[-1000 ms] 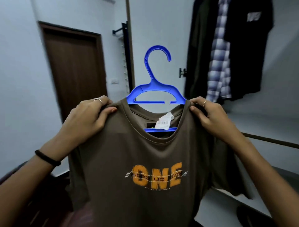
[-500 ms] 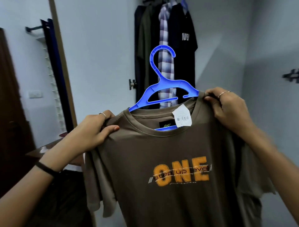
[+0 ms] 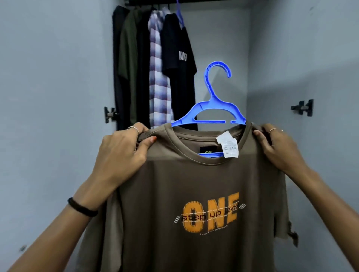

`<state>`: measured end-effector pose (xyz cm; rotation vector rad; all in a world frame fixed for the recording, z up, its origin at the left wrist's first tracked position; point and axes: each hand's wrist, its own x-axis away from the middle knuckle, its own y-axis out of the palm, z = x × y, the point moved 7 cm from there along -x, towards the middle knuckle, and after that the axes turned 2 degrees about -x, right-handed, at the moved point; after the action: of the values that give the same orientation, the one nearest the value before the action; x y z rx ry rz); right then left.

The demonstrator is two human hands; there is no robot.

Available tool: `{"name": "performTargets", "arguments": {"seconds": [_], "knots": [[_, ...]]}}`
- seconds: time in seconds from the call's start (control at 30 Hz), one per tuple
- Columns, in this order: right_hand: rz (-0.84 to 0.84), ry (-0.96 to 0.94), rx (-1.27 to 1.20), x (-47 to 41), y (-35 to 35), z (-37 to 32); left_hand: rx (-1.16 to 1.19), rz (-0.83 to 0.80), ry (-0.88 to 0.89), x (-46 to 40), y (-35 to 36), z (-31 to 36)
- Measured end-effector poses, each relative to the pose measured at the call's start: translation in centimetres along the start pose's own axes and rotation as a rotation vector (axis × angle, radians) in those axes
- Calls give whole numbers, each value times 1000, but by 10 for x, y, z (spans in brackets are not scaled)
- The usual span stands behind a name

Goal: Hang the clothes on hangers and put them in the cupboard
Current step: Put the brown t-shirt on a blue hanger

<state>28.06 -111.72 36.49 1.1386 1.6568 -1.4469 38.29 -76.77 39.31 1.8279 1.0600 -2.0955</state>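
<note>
A brown T-shirt [image 3: 194, 184] with an orange "ONE" print hangs on a blue plastic hanger [image 3: 211, 108], whose hook rises above the collar. My left hand [image 3: 122, 153] grips the shirt's left shoulder, thumb over the fabric. My right hand [image 3: 279, 147] grips the right shoulder. I hold the shirt up in front of the open cupboard [image 3: 272, 68]. A white paper tag hangs inside the collar. The hanger's arms are hidden under the shirt.
Several garments hang at the cupboard's upper left from a dark rail [image 3: 151, 2]: dark shirts, a plaid shirt [image 3: 159, 77] and a black T-shirt [image 3: 178, 58]. Black brackets [image 3: 303, 107] stick out of both side walls. The space right of the hung clothes is bare wall.
The view has swung right from the brown door to face the cupboard squarely. The shirt on its hanger has come level and closer to the hung clothes. Both hands keep their grip.
</note>
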Motion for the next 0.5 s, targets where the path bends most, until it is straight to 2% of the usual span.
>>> {"name": "performTargets", "arguments": {"seconds": [0.1, 0.17, 0.27, 0.37, 0.43, 0.5], "knots": [[17, 19, 32, -9, 9, 40, 36, 12, 13, -24, 38, 6], [78, 54, 68, -19, 13, 63, 146, -52, 18, -40, 62, 6], [194, 52, 133, -40, 20, 99, 420, -310, 15, -74, 119, 3], [265, 59, 147, -72, 27, 133, 759, -529, -106, -103, 164, -2], [293, 30, 133, -101, 33, 151, 766, -494, -85, -127, 184, -1], [320, -9, 116, -134, 39, 165, 716, -315, -33, -156, 193, 4]]}}
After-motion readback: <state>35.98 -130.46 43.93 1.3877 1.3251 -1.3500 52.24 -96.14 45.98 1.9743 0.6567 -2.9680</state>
